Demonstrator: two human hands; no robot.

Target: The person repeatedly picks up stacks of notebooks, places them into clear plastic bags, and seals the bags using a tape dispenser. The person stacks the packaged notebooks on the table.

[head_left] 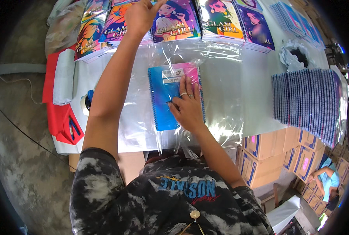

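Observation:
A blue-and-pink spiral notebook [162, 111] lies on a large sheet of clear plastic film [221, 94], its label side up. On its right half, my right hand [188, 103] rests flat, fingers stretched out and open; rings show on its fingers. My left arm reaches across to the far side of the table, where my left hand [141, 17] is over the stacks of illustrated spiral notebooks [174, 23]. Its thumb stands apart from the fingers, and I see nothing held in it. The picture's top edge cuts off its fingertips.
A tall stack of notebooks [305, 103] stands at the right, with more notebooks [296, 21] behind it. Pens [73, 125] lie on red material at left, near a tape roll [87, 101]. Cardboard boxes [264, 147] and a person in blue [327, 176] are at lower right.

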